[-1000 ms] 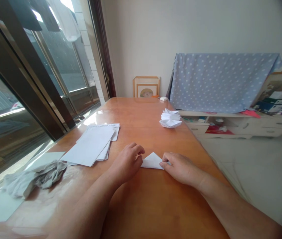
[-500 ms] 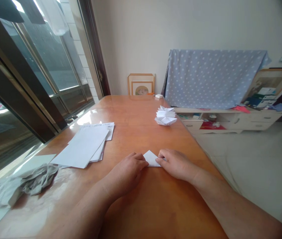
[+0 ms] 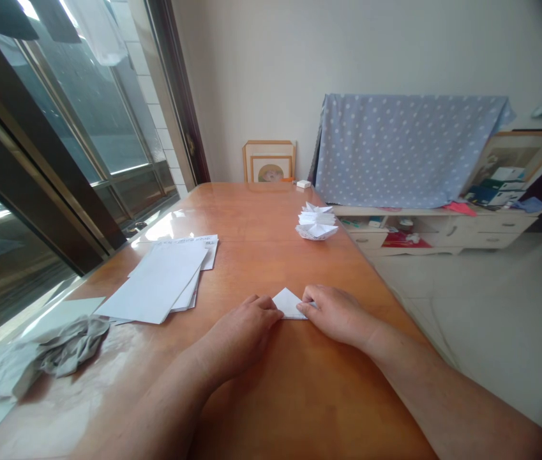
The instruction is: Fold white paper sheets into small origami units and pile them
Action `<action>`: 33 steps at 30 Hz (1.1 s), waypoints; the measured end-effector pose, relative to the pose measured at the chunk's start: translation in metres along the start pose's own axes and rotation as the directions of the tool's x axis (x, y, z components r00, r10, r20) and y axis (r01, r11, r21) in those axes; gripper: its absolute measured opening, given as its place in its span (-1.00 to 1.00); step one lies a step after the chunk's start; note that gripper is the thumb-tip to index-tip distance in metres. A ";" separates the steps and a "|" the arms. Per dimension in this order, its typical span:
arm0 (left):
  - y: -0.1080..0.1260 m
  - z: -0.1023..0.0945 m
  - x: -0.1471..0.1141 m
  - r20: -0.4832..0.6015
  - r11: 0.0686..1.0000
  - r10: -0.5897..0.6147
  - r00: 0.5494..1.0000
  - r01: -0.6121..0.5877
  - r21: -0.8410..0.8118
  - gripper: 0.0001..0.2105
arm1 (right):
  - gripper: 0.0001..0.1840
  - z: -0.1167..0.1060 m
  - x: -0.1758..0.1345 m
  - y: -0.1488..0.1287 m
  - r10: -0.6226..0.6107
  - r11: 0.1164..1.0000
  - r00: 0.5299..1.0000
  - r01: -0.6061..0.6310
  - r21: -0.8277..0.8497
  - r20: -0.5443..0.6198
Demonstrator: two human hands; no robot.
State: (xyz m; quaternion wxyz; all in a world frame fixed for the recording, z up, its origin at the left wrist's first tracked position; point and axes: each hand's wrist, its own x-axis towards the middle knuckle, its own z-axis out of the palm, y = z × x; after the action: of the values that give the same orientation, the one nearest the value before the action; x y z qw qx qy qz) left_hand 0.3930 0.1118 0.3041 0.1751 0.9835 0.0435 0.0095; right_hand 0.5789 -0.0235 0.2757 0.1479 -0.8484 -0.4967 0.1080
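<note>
Keeping the crease true from both ends

The left hand [image 3: 250,326] is resting bent fingers on the left corner of the folded paper [image 3: 288,303]; its thumb is hiding, so I cannot tell whether it is gripping. The right hand [image 3: 332,313] is nearly closed, pinching the right corner. The paper is lying between them on the table [image 3: 256,271], its peak pointing away. Even pressure should be keeping the edges aligned; uneven tugging could be skewing them. Farther off, loose sheets [image 3: 158,281] are lying leftward; a folded-paper pile [image 3: 316,229] is standing beyond.

Blue dotted cloth [image 3: 409,150], crumpled grey cloth [image 3: 76,345]
</note>
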 end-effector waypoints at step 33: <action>0.004 0.006 -0.002 0.029 0.998 -0.027 0.999 0.025 0.064 -0.69 | -0.77 -0.007 -0.005 -0.010 0.011 0.999 0.999 -0.009 -0.053 0.032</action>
State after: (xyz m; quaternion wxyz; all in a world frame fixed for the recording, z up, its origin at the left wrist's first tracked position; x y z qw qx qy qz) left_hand 0.3914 0.1058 0.2997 0.1443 0.9880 0.0539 -0.0091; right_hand 0.5710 -0.0241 0.2854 0.1170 -0.8526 -0.4975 0.1092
